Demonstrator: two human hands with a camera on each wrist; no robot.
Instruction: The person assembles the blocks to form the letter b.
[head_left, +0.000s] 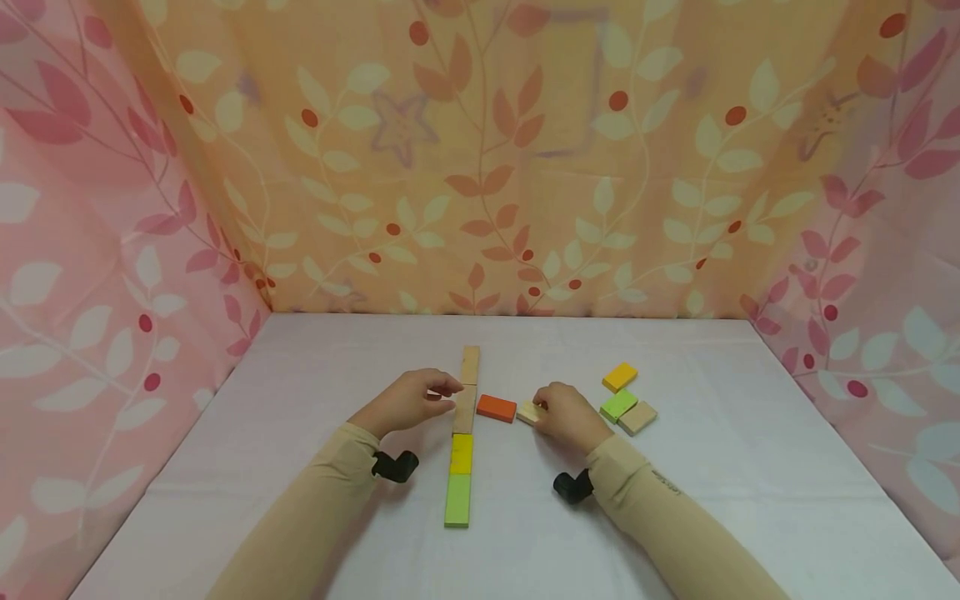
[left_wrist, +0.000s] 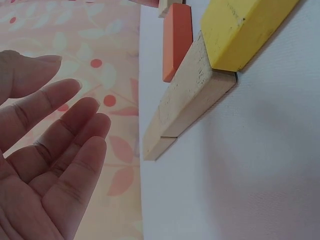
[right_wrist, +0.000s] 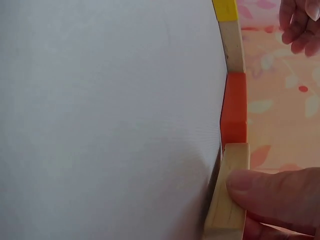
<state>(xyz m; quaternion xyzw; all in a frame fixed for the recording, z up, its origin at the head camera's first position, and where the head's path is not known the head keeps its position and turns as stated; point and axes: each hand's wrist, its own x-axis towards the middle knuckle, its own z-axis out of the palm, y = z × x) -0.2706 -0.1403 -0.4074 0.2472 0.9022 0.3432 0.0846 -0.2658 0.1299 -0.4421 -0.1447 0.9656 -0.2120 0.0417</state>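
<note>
My right hand (head_left: 568, 417) pinches a plain wooden block (right_wrist: 227, 200), the thumb on its near face and the other fingers mostly hidden behind. That block's end meets or nearly meets the short side of an orange-red block (head_left: 497, 407). The orange-red block reaches toward a straight column of blocks: two plain wooden ones (head_left: 464, 410) at the far end, then a yellow block (head_left: 461, 454), then a green block (head_left: 457, 500) nearest me. Left of the column, my left hand (head_left: 411, 400) hovers with loosely bent fingers (left_wrist: 75, 125) and holds nothing.
To the right of my right hand lie a yellow block (head_left: 620, 377), a light green block (head_left: 618, 406) and a plain wooden block (head_left: 638, 418); the last two touch. A white cloth (head_left: 300, 350) covers the table, with patterned curtains (head_left: 480, 167) on three sides.
</note>
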